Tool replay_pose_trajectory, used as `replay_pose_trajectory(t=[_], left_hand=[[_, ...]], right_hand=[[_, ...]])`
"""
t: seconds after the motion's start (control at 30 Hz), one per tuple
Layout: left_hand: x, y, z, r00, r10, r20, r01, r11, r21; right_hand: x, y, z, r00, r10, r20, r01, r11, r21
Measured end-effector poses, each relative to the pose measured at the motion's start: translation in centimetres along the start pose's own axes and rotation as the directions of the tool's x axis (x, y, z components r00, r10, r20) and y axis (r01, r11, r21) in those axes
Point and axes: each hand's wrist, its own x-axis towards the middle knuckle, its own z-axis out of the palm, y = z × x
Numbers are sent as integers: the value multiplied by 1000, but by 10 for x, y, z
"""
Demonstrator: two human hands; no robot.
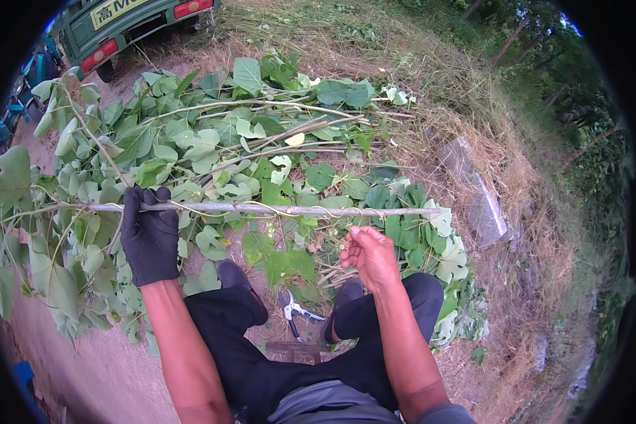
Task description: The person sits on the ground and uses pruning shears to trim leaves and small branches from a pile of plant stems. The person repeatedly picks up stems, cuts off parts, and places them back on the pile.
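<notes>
My left hand (151,233), in a dark glove, is closed around a long leafy branch (318,210) that lies level across the view. A thin green vine winds along its bare length; large lobed leaves hang from its left end. Bare-skinned, my right hand (370,253) is just below the branch's right part, fingertips pinched on what looks like a thin vine strand; its hold is hard to make out. Pruning shears (292,310) lie on the ground between my shoes. Cut branches (275,138) with broad green leaves are heaped beyond the held one.
A green vehicle's tail (138,26) stands at the upper left, with blue machinery (18,100) beside it. Stone blocks (479,206) lie in dry grass on the right. Leafy cuttings (461,307) are piled by my right knee. A low wooden seat edge (297,348) shows between my legs.
</notes>
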Motion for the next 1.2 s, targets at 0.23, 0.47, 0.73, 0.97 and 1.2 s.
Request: replay_pose_trajectory(t=[0.23,0.47,0.73,0.97,1.2], left_hand=[[4,17,-32,984,80,159,-96,991,91],[-4,19,-28,986,168,-9,-156,932,326],[-12,8,-6,942,329,-62,-210,725,655],[-10,19,-5,977,164,-134,-126,959,252],[0,16,8,971,113,-209,-62,970,236]], right_hand=[[31,55,-34,990,5,-141,-75,864,-498],[63,174,-76,934,353,51,29,69,-997],[49,275,-85,648,753,-113,173,-290,-941],[42,324,-117,541,836,-86,248,-257,-934],[41,328,-123,600,789,132,471,-214,-856]])
